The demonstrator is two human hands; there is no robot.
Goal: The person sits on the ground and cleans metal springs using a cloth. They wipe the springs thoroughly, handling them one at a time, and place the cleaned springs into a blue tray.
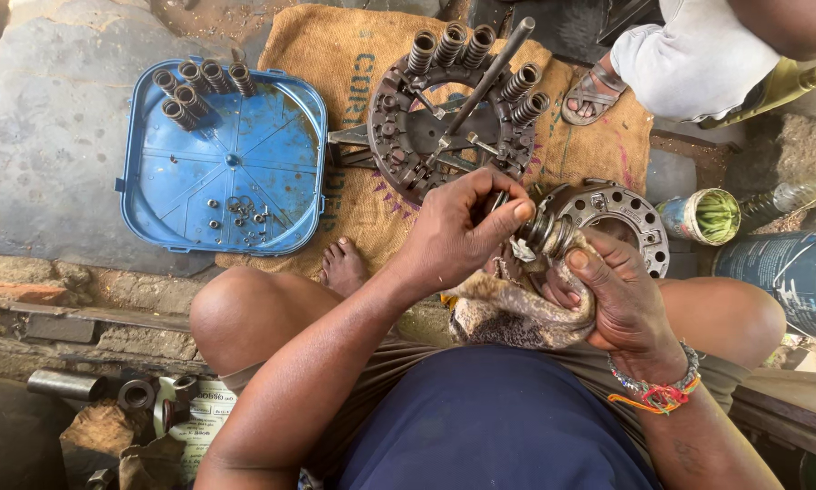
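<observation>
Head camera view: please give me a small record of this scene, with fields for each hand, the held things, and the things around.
left hand: fingers pinch the top of a coil spring
right hand: grips the spring's other end in a dirty rag
blue tray: six springs in one corner, small bolts near the front edge
round clutch plate: on burlap sack, seven springs upright, metal rod across
another person: sandalled foot, top right

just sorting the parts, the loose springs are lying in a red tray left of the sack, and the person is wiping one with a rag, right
Not quite: the tray is blue, not red, as the head view shows. The rest holds: loose springs lie in it left of the sack, and the person's left hand and right hand hold a spring in a rag.
</observation>
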